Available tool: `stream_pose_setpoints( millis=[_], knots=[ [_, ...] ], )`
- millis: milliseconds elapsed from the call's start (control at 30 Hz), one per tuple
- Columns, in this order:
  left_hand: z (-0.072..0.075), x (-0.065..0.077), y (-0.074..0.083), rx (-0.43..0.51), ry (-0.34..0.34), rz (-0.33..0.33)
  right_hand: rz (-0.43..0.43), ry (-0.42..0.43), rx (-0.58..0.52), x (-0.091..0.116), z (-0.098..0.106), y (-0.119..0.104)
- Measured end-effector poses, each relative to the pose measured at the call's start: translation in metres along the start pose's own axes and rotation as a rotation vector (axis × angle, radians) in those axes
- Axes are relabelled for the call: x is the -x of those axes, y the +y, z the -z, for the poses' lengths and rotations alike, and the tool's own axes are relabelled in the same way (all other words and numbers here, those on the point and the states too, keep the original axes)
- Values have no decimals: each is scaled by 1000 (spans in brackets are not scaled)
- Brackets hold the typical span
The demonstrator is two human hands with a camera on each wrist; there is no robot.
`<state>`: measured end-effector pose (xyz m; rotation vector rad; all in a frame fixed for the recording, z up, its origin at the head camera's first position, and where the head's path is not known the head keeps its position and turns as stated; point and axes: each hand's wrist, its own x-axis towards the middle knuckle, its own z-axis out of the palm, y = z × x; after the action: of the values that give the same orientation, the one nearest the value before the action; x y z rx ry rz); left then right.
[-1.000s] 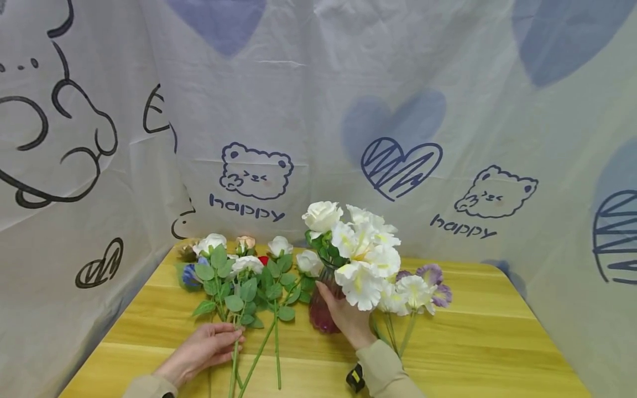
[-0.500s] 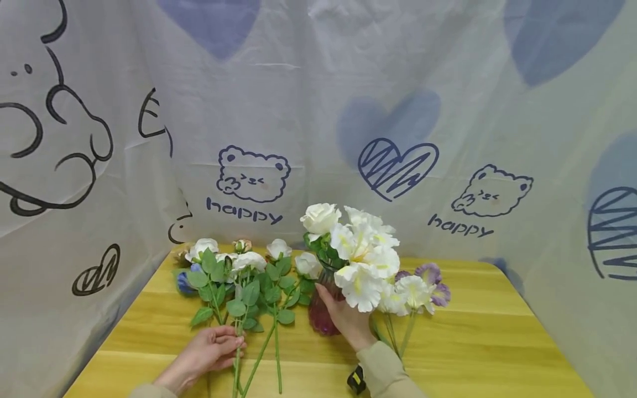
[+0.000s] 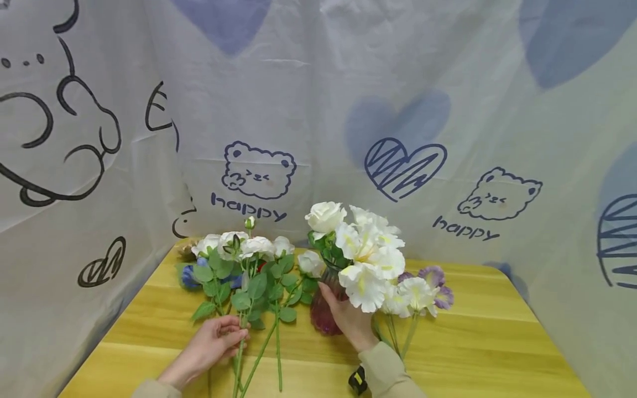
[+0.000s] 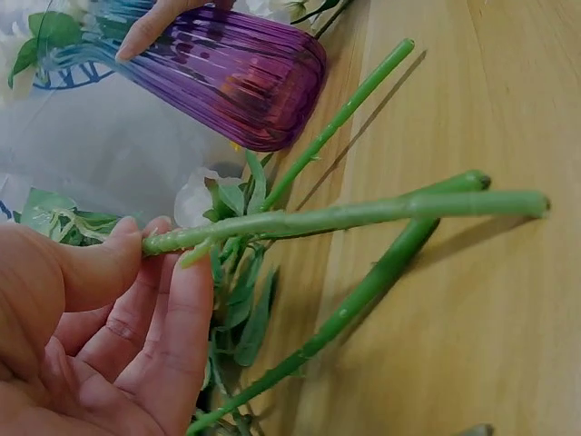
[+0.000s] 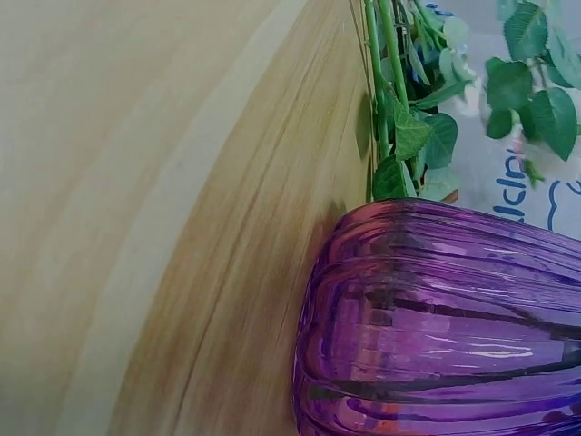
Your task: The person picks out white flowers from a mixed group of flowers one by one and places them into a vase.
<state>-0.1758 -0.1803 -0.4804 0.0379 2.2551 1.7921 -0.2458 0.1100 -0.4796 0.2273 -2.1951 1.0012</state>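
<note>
My left hand (image 3: pixel 214 344) pinches the green stem (image 4: pixel 345 216) of an artificial white rose (image 3: pixel 256 247) between thumb and fingers. In the left wrist view, that stem passes above other stems lying on the table. A small bud (image 3: pixel 250 223) stands up behind the white blooms. With my right hand (image 3: pixel 348 320) I grip the ribbed glass vase (image 5: pixel 436 309), purple at its base and bluish toward the neck. Stems show through its glass. White irises (image 3: pixel 368 254) and a white rose (image 3: pixel 325 217) rise from it; the blooms hide part of my right hand.
More loose flowers lie at the left, among them a blue one (image 3: pixel 190 276) and green-leaved stems (image 3: pixel 278 348). Right of the vase lie white and purple irises (image 3: pixel 435 282). A patterned curtain (image 3: pixel 308 110) hangs behind the wooden table (image 3: pixel 473 342).
The stem in my left hand has risen a little, and its bud now shows higher, against the curtain. My right hand stays on the vase. The head view has shifted slightly.
</note>
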Motion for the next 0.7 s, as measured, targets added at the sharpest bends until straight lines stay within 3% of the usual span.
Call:
stream_pose_setpoints(
  millis=[133,300,600,700],
  knots=[
    [-3,-2,8,-36,28,-43,-70,-32,-20,-1,1,2],
    [-7,-4,21,-58,72,-51,-130,-63,-49,0,3,3],
    [-11,-2,44,-69,151,-126,-90,-87,-43,0,6,-5],
    [-11,-5,52,-59,157,-142,-145,-135,-104,0,7,-6]
  ],
)
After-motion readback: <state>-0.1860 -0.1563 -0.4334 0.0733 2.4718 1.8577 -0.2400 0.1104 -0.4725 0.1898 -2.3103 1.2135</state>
